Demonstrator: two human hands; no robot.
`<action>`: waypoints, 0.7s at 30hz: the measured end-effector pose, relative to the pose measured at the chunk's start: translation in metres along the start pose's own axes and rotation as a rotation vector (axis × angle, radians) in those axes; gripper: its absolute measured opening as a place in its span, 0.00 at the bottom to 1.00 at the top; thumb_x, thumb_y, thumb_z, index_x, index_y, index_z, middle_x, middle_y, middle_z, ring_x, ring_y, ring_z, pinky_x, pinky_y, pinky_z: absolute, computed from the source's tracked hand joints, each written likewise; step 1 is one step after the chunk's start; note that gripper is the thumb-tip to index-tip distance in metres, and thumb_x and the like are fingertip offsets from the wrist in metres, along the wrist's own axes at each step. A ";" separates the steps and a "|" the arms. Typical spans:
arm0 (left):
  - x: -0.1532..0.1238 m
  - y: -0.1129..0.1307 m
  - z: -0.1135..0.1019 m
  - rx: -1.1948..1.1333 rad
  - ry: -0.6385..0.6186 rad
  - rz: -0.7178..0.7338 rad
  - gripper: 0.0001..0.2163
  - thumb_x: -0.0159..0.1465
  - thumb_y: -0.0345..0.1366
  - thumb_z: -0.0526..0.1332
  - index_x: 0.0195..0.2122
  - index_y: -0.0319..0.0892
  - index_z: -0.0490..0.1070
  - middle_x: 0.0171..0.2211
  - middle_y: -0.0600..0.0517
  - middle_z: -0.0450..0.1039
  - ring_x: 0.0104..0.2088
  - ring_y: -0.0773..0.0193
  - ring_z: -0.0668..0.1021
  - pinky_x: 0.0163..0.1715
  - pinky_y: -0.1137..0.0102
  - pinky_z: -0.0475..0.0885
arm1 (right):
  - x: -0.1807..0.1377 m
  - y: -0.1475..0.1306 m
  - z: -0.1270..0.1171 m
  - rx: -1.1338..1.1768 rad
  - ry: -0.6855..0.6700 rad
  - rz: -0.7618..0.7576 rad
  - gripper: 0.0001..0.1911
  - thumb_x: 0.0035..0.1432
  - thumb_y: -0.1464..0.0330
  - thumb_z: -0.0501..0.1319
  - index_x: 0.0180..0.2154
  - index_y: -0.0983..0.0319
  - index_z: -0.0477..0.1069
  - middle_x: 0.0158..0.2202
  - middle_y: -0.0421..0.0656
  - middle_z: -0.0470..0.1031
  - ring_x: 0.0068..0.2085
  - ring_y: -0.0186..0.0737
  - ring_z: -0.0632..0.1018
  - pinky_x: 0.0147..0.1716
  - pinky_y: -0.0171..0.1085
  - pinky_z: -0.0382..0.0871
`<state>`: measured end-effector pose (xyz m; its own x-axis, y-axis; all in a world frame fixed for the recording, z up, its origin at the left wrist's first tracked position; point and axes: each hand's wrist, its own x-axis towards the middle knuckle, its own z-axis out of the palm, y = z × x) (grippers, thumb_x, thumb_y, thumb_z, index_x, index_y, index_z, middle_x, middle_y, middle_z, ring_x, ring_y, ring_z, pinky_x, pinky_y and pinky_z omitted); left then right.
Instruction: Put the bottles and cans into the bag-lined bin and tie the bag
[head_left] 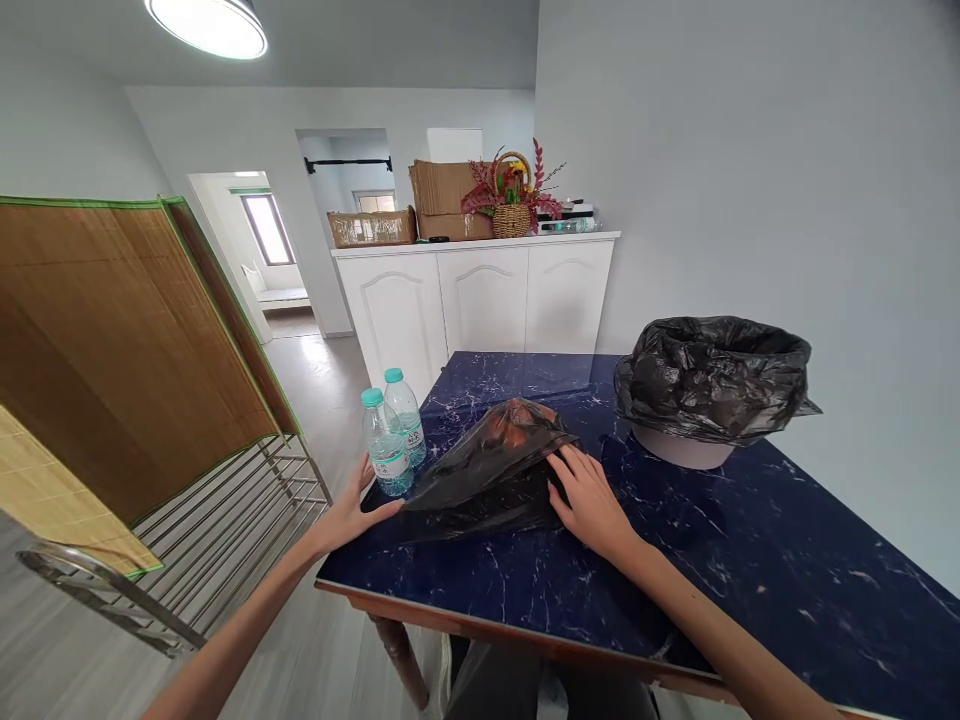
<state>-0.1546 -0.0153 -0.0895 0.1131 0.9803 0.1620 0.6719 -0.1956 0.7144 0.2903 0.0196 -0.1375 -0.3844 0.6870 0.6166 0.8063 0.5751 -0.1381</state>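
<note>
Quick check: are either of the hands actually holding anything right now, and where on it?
Neither closes around anything. The right hand lies flat on the black plastic bag's right edge; the left hand rests open at its left corner.

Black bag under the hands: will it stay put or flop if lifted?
The black bag looks thin and crinkled, so probably floppy. Something reddish shows through it, so it may sag there. On the glossy table it likely slides easily.

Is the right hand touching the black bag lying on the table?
Touching. The head view shows the right hand lying flat with its fingers pressed on the edge of the black bag on the blue table, no gap between them.
</note>
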 end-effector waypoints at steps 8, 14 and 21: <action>-0.056 0.079 -0.007 0.187 0.816 0.310 0.15 0.74 0.40 0.59 0.60 0.44 0.68 0.64 0.40 0.71 0.68 0.48 0.71 0.70 0.47 0.63 | 0.025 -0.015 -0.005 0.009 0.000 0.108 0.30 0.75 0.66 0.50 0.74 0.63 0.54 0.77 0.59 0.52 0.78 0.64 0.52 0.71 0.66 0.58; -0.066 0.184 0.058 0.256 -0.048 0.724 0.21 0.73 0.24 0.48 0.63 0.46 0.68 0.59 0.45 0.77 0.62 0.58 0.78 0.62 0.60 0.75 | 0.054 -0.027 -0.010 0.033 0.040 0.063 0.25 0.74 0.68 0.50 0.67 0.67 0.62 0.75 0.64 0.54 0.76 0.62 0.56 0.70 0.62 0.60; 0.003 0.152 0.102 0.535 -0.046 0.578 0.21 0.76 0.29 0.49 0.69 0.40 0.62 0.70 0.38 0.67 0.73 0.46 0.66 0.70 0.43 0.66 | 0.061 -0.025 0.004 -0.016 0.063 0.130 0.28 0.74 0.60 0.54 0.67 0.69 0.63 0.76 0.65 0.52 0.77 0.64 0.52 0.71 0.65 0.53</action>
<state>0.0227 -0.0389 -0.0496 0.5746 0.7295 0.3711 0.7566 -0.6463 0.0989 0.2443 0.0490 -0.0992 -0.2478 0.7259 0.6416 0.8550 0.4753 -0.2077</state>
